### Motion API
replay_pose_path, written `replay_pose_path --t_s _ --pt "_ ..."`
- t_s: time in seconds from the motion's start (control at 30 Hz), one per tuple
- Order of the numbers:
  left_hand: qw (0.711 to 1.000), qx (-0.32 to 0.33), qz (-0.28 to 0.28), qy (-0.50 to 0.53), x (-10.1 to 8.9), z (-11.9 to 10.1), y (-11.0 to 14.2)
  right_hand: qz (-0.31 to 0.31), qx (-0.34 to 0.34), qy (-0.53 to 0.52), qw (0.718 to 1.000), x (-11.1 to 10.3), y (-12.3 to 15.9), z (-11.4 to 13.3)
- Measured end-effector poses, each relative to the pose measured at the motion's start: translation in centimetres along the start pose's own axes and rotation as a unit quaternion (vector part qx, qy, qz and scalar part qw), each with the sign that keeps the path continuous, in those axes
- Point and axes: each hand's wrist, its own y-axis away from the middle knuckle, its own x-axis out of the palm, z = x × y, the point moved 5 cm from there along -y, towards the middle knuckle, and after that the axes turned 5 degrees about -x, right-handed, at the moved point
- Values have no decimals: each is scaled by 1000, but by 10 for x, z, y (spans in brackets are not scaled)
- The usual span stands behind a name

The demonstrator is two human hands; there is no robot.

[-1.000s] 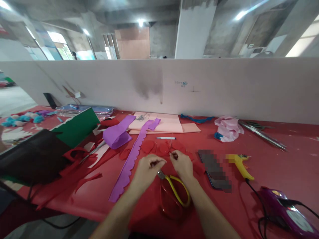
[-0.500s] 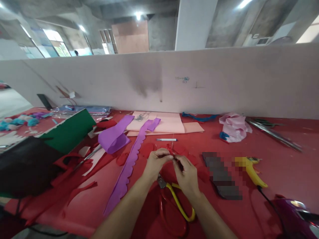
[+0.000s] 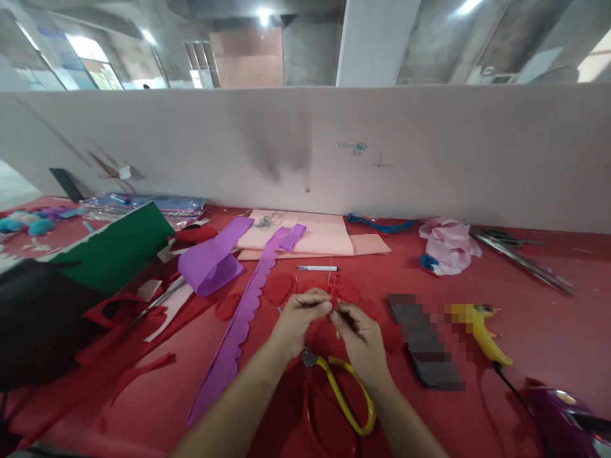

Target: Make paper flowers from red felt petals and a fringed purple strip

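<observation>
Where your left hand (image 3: 301, 321) and right hand (image 3: 359, 334) meet, both are pinched on the red piece (image 3: 335, 287) — it projects above the grip. Scissors (image 3: 337, 391) lie nearer you than the grip, the pen (image 3: 317, 268) beyond it, purple strip (image 3: 241, 324) left — phone (image 3: 420, 337) right.

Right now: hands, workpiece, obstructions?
Left hand, right hand meeting at small red piece. Its lower end hidden. Yellow-handled tool close below, possibly in the way.
</observation>
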Motion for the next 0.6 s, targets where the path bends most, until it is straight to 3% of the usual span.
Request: replay_pose_path --t_s 0.2,0.37,0.5,0.6 --pt "998 -46 9 48 4 1 1 32 60 -142 987 4 -4 -17" --pt "998 -8 6 59 -2 -9 -3 26 77 -118 990 2 -3 -21" --pt "985 75 -79 132 -38 -45 -8 -12 71 -13 997 -5 -1 -26" --pt "970 143 -152 127 -69 -72 -7 -7 9 119 993 -6 -4 -20"
